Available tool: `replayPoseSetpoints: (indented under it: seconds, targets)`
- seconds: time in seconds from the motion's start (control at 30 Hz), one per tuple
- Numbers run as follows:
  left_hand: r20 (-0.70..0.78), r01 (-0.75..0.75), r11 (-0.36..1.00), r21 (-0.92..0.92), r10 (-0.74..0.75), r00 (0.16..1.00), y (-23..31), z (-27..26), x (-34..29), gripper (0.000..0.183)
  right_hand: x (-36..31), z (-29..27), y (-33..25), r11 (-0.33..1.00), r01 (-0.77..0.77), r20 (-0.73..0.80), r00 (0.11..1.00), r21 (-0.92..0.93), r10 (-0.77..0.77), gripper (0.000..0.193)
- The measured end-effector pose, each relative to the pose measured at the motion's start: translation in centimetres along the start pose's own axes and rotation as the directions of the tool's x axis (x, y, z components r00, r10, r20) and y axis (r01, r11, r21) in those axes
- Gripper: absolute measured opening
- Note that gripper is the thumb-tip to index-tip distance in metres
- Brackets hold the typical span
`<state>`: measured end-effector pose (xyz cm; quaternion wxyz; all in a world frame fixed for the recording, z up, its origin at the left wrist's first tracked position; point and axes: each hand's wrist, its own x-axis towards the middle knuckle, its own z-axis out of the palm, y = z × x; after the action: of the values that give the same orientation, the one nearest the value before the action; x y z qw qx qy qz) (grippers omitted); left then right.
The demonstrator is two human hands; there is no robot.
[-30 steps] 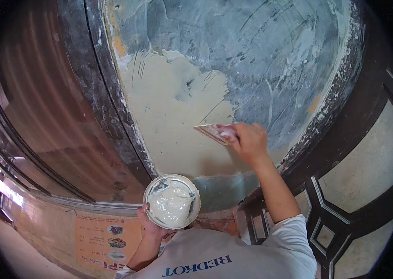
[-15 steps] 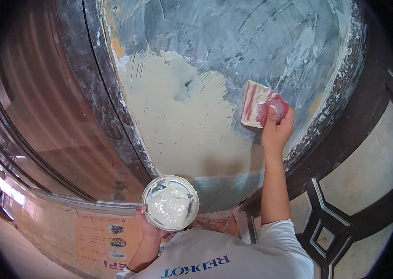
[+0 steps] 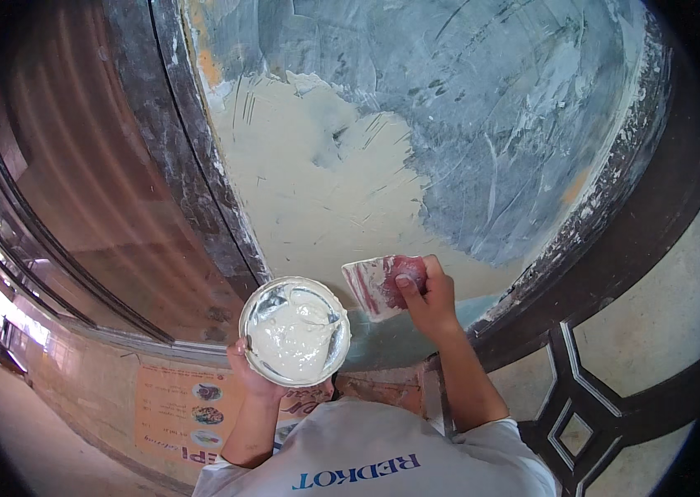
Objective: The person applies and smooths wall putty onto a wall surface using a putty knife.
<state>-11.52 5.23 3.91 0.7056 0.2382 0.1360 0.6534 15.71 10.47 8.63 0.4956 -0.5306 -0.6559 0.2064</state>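
Note:
My left hand (image 3: 255, 377) grips the rim of a round bowl (image 3: 343, 352) from its near left side. Inside lies wet, creamy white putty (image 3: 288, 341). In my right hand (image 3: 431, 298) is a red, putty-smeared flat spreader (image 3: 383, 286), its blade pointing left toward the bowl with a small gap between them. The thumb presses on the spreader's face; the other fingers are mostly hidden behind it. Beyond both hands stands a wall panel (image 3: 491, 124), blue-grey above, with a coat of cream putty (image 3: 325, 190) over its lower left part.
A dark frame (image 3: 201, 178) borders the panel on the left, beside a brown glazed surface (image 3: 101, 182). On the right runs dark trim (image 3: 590, 240) with a patterned dark lattice (image 3: 590, 381). An orange printed poster (image 3: 176, 414) lies low at the left.
My right hand has drawn the spreader down and left, off the wall and close to the bowl. The bowl has risen slightly and shifted left. Putty covers more of the panel's lower right.

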Motion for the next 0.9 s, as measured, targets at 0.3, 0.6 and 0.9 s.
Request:
replayPoseSetpoints:
  seconds: [0.3, 0.6, 0.9]
  targets:
    - [-0.11, -0.093, 0.994, 0.063, 0.099, 0.989, -1.4, 0.3, 1.1, 0.064, -0.9, -0.4, 1.0, 0.986, 0.028, 0.05, 0.998, 0.167, -0.036, 0.037]
    - [-0.106, -0.189, 0.969, 0.159, 0.207, 0.972, -3.0, 1.0, 1.8, 0.069, -1.1, -3.3, 2.7, 0.992, 0.027, 0.156, 0.987, 0.12, -0.045, 0.038]
    - [-0.115, -0.236, 0.954, 0.184, 0.259, 0.959, -5.7, 1.9, 1.8, 0.071, -0.7, -6.3, 3.5, 0.992, 0.017, 0.177, 0.983, 0.128, -0.04, 0.037]
